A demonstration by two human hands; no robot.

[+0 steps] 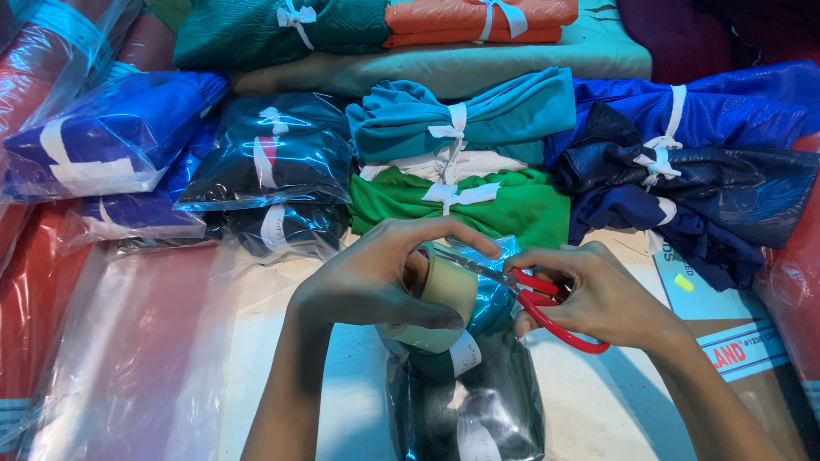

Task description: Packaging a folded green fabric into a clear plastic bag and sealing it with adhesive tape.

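My left hand (367, 277) grips a roll of beige packing tape (440, 303) and holds it just above a dark folded garment in a clear plastic bag (478, 401) lying in front of me. My right hand (598, 294) holds red-handled scissors (547, 312). Their blades point left and meet the strip of tape pulled off the roll. A blue piece of cloth or plastic (491, 294) shows behind the roll.
Stacks of folded fabric tied with white strips lie beyond: green (512, 209), teal (512, 107), navy and blue (700, 179), orange (427, 17). Bagged dark and blue garments (273, 162) sit at left. Clear plastic sheets (137, 358) cover the left side. A cardboard box (726, 333) is at right.
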